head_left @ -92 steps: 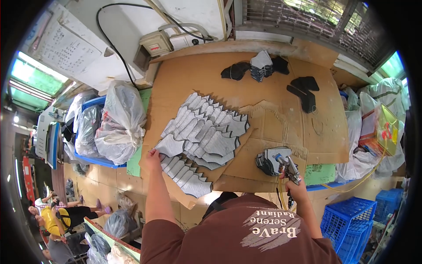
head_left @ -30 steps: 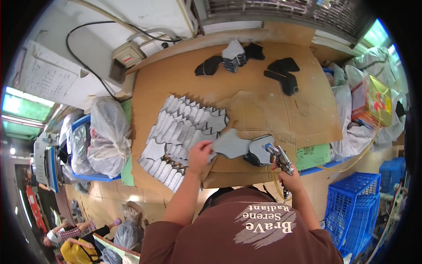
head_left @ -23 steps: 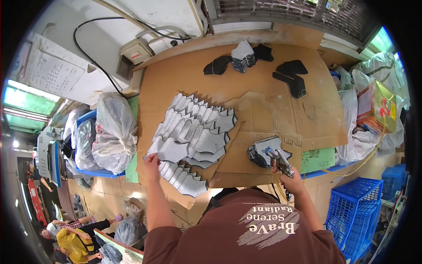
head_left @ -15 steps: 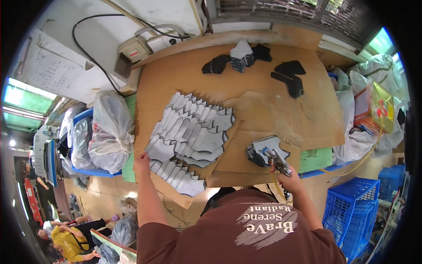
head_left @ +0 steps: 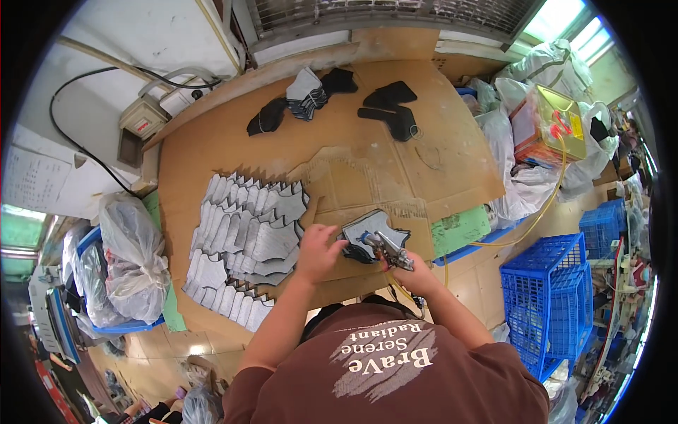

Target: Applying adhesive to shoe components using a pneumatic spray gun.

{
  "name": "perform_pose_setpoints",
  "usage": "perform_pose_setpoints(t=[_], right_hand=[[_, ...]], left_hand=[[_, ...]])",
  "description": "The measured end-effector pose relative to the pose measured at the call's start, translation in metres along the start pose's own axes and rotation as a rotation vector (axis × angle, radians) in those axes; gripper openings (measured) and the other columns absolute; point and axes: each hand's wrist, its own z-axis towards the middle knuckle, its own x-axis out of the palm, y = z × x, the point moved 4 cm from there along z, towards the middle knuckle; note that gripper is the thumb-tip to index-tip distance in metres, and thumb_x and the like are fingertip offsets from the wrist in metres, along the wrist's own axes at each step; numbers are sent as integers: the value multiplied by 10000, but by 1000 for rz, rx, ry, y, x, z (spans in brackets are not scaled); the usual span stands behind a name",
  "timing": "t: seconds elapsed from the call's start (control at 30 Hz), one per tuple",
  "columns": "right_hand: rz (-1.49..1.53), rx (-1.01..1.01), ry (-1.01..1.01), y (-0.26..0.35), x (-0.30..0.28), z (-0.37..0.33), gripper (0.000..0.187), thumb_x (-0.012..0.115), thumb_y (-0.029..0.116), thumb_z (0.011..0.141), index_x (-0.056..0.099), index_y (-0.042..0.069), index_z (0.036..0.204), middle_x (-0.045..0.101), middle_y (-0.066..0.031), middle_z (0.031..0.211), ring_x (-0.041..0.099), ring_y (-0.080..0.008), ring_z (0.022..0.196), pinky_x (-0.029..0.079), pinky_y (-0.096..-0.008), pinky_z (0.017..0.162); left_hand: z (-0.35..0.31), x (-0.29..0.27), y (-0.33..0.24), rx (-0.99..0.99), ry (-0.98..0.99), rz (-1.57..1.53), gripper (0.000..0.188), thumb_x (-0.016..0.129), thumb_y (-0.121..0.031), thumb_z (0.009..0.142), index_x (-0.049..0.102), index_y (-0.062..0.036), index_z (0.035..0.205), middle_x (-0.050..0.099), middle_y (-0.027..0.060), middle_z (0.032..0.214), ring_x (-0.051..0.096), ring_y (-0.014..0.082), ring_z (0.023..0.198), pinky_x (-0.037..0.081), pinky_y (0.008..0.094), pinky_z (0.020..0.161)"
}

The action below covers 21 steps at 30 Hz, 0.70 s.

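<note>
My right hand point(head_left: 409, 274) grips a metal spray gun point(head_left: 388, 249) with a blue front end. The gun is over a small stack of grey cut pieces with black edges point(head_left: 378, 222), near the front edge of the cardboard-covered table. Just left of this stack, my left hand point(head_left: 319, 253) is open with its fingers apart, holding nothing visible. Farther left, many similar grey pieces point(head_left: 247, 233) lie in overlapping rows like shingles.
At the back lie another grey stack point(head_left: 305, 88) and black cut pieces point(head_left: 392, 106). Bagged goods point(head_left: 131, 247) stand on the left. A yellow hose point(head_left: 551, 191) runs from a square tin point(head_left: 554, 127) on the right. Blue plastic crates point(head_left: 544, 304) are stacked beside the table.
My left hand has left the overlapping rows and come right, beside the small stack. My right hand still grips the spray gun over that stack. The whole view has shifted.
</note>
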Motion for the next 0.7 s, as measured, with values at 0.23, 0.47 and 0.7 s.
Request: perform_pose_setpoints(t=[0.23,0.47,0.7], right_hand=[[37,28,-18,-1,0,3,191,493,23,736,544,35,920,552,-1,791,496,-87,769,397,-231,723],[41,13,-15,-8,-1,6,199,486,24,727,544,27,917,553,-2,779,491,-85,744,394,-226,705],[95,50,-70,-2,-7,0,196,478,14,734,543,22,919,545,6,785,492,-85,738,401,-228,708]], left_hand=[[1,27,-2,-37,153,111,370,730,-172,620,608,-21,936,535,120,852,488,293,852,396,363,763],[4,26,-2,-65,110,104,368,741,-127,573,594,-24,894,525,121,868,488,302,857,399,371,765],[6,26,-2,-86,122,81,360,737,-98,555,577,-23,869,517,118,871,477,306,868,389,374,785]])
